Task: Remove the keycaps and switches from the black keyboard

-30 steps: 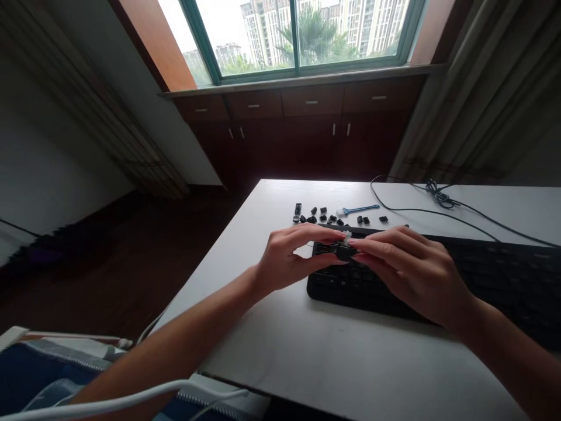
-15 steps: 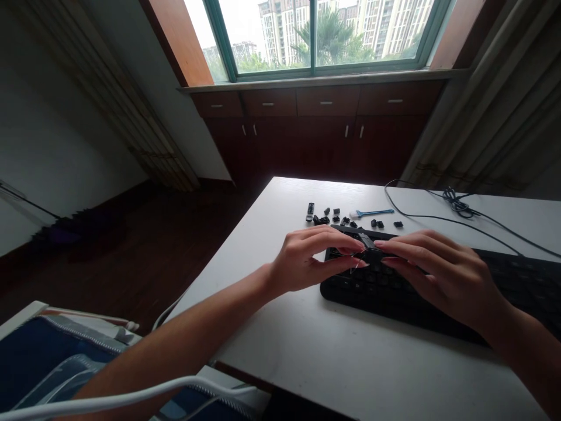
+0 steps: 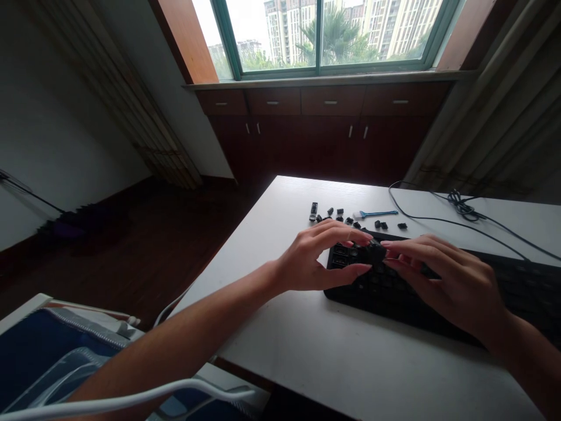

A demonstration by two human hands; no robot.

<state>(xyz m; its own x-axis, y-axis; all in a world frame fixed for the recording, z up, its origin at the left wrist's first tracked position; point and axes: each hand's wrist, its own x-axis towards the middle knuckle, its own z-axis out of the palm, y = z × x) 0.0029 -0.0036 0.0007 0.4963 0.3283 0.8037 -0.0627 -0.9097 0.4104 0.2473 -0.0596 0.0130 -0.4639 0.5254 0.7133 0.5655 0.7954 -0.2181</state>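
Faintly, the keyboard (image 3: 385, 295) bears pale markings (image 3: 360, 286) (too small to read).

The long black plastic keyboard (image 3: 394, 298) lies flat on the white tabletop (image 3: 272, 327), slightly aslant, its right part running on under the right hand (image 3: 456, 275) and past it. Near its left end, open square sockets show among the dark keys. Over that end sits a small, dark, blocky piece (image 3: 377, 254), tilted, at the right fingertips; from here I can't tell whether it touches the keyboard below
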